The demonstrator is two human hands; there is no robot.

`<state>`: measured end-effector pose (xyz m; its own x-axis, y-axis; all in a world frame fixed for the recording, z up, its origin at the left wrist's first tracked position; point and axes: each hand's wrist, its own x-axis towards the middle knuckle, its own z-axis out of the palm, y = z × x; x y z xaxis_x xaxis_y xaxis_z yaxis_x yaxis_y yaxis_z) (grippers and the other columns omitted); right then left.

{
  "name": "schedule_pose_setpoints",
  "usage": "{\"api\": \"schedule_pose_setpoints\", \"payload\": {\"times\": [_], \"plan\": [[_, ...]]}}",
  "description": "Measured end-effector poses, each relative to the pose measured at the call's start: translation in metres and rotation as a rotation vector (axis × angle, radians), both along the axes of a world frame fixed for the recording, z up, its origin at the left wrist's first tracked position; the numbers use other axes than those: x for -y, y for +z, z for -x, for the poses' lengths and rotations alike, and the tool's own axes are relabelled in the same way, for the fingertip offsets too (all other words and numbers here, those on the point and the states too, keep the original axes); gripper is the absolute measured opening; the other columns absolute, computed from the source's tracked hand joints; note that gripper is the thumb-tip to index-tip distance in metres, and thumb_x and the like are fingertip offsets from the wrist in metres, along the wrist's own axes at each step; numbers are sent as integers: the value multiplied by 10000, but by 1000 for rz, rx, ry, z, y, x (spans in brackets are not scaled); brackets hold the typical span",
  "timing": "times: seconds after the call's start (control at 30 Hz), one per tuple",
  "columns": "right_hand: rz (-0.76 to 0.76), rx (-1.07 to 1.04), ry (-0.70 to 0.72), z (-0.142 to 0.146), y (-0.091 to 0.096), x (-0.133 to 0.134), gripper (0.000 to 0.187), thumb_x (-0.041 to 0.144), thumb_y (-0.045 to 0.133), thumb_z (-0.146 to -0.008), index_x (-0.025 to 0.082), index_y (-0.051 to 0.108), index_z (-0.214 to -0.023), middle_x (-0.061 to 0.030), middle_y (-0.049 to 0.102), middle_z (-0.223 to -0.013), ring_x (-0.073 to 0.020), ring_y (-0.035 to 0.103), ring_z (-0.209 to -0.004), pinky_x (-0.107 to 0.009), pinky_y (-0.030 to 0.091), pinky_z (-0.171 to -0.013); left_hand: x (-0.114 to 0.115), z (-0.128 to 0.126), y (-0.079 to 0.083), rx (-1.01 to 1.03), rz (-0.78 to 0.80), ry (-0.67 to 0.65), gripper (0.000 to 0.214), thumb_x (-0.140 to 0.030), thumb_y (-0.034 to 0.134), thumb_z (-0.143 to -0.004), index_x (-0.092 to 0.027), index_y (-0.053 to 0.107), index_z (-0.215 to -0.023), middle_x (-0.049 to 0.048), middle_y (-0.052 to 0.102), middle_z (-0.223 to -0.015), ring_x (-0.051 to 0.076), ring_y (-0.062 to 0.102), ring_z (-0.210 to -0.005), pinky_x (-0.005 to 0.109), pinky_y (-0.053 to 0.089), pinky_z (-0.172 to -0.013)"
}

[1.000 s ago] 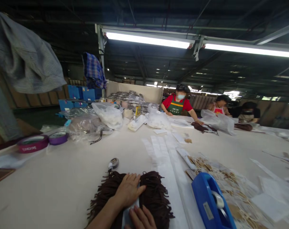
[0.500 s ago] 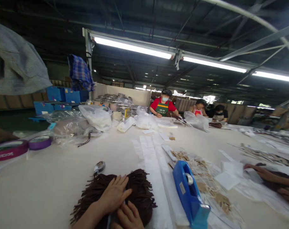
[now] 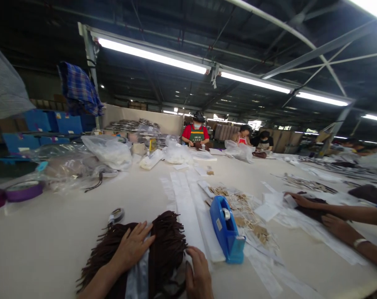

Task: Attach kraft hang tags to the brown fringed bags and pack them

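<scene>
Fringed piece (image 3: 155, 253) on surface (image 3: 45, 245), near dispenser (image 3: 218, 222). Left hand (image 3: 132, 247) flat on it, fingers spread; right hand (image 3: 199, 272) curled at its edge, can't tell if gripping. Risk: strands (image 3: 168, 232) folding under if dragged.

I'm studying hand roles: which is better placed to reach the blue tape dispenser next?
Probably the right hand: it's nearer the dispenser, at the edge of the fringed brown item; the left hand lies across it.
</scene>
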<state>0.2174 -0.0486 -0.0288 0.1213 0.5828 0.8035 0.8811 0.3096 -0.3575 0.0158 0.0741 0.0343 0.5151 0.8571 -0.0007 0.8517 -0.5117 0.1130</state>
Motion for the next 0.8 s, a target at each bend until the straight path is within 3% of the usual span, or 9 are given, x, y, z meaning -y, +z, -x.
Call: {"api": "schedule_pose_setpoints", "payload": {"times": [0.07, 0.17, 0.3, 0.43, 0.57, 0.8], "plan": [[32, 26, -3, 3, -8, 6, 401, 43, 418, -706, 205, 522, -1058, -80, 619, -1019, -212, 573, -974, -348, 506, -818, -1, 4, -1, -28, 29, 4, 417, -271, 349, -891, -308, 391, -1304, 60, 310, -1426, 253, 239, -1327, 566, 229, -1044], [115, 23, 103, 17, -10, 8, 369, 57, 436, -650, 204, 549, -970, -66, 615, -959, -224, 537, -979, -378, 452, -843, -4, 14, -2, -67, 67, 15, 424, -250, 339, -891, -355, 378, -1300, 26, 262, -1447, 248, 188, -1344, 588, 210, -1038], [201, 70, 212, 32, 1, 12, 305, 123, 501, -678, 210, 549, -967, -55, 599, -999, -222, 484, -1023, -398, 360, -919, -10, 32, -9, -137, 66, -19, 453, -158, 354, -864, -394, 454, -1237, -3, 256, -1448, 284, 159, -1349, 651, 172, -1010], [285, 179, 300, 36, 12, 18, 209, 183, 547, -737, 202, 529, -944, -36, 587, -999, -192, 468, -1009, -375, 289, -973, -18, 48, -21, -90, 65, -6, 459, -149, 314, -874, -394, 454, -1237, -8, 257, -1449, 275, 156, -1352, 644, 166, -1015], [388, 342, 348, 34, 21, 18, 45, 233, 554, -788, 204, 520, -795, 5, 569, -833, -163, 475, -896, -369, 266, -977, -23, 53, -25, -78, 73, 16, 440, -190, 280, -895, -405, 435, -1246, -18, 256, -1450, 263, 154, -1354, 630, 194, -1016], [389, 511, 330, 8, 38, 13, 155, 292, 540, -838, 211, 517, -709, 25, 562, -707, -155, 487, -807, -395, 293, -975, -28, 76, -26, -43, 69, 29, 438, -221, 228, -907, -343, 385, -1298, 43, 289, -1435, 261, 201, -1341, 612, 228, -1003]]}}
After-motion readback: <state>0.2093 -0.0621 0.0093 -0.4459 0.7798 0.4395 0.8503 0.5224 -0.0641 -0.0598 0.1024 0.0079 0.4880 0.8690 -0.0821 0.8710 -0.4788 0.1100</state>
